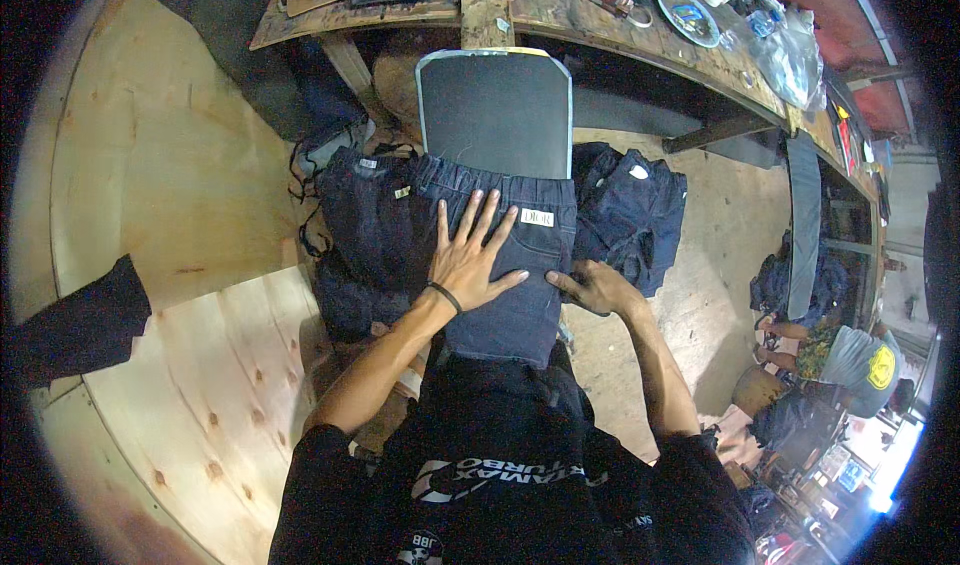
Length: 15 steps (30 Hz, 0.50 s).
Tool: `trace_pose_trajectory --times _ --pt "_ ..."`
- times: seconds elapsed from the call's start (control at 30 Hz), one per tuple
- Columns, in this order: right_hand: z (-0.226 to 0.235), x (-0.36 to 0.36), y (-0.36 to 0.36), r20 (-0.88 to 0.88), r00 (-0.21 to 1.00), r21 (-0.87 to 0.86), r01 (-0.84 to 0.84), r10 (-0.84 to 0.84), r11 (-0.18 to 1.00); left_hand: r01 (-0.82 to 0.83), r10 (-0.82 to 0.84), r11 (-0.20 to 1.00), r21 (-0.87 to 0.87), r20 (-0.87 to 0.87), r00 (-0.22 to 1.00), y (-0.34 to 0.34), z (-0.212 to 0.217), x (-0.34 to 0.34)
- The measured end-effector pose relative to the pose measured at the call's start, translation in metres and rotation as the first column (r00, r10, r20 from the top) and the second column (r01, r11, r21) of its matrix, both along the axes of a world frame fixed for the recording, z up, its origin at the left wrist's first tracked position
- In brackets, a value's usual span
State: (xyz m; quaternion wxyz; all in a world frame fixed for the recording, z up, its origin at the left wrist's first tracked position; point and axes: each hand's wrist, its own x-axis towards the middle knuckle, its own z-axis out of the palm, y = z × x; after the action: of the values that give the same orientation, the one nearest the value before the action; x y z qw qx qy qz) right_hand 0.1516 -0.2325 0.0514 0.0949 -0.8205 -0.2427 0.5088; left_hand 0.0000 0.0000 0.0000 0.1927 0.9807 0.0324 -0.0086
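Garment (535,265) likely light, soft, hardly slippery, best held by waistband (545,191); left hand (463,260) spread flat atop, right hand (603,290) half-curled at side edge, pinch unclear

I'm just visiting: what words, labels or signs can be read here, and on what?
I won't copy the wording, but lettering shows here:
White label on the dark denim garment: clear capitals.
Black shirt: pale lettering, partly readable.
Yellow patch on the grey cap: too small.
Small tag left of the label: too small.
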Motion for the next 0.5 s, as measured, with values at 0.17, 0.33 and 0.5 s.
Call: trace_pose_trajectory --times 0.17,0.33,0.5 --pt "-0.043 0.023 0.005 0.214 0.975 0.358 -0.024 -0.057 0.933 -0.013 0.011 1.0 0.029 0.067 0.998 0.021 -0.005 0.057" --pt "-0.021 0.017 -0.001 0.263 0.949 0.24 0.107 -0.171 0.965 -0.081 0.075 0.996 0.027 0.161 0.984 0.021 -0.01 0.066" --pt "-0.002 -0.021 -0.009 0.235 0.972 0.012 -0.035 0.031 0.999 0.167 -0.194 0.98 0.107 0.344 0.919 0.013 0.002 0.052"
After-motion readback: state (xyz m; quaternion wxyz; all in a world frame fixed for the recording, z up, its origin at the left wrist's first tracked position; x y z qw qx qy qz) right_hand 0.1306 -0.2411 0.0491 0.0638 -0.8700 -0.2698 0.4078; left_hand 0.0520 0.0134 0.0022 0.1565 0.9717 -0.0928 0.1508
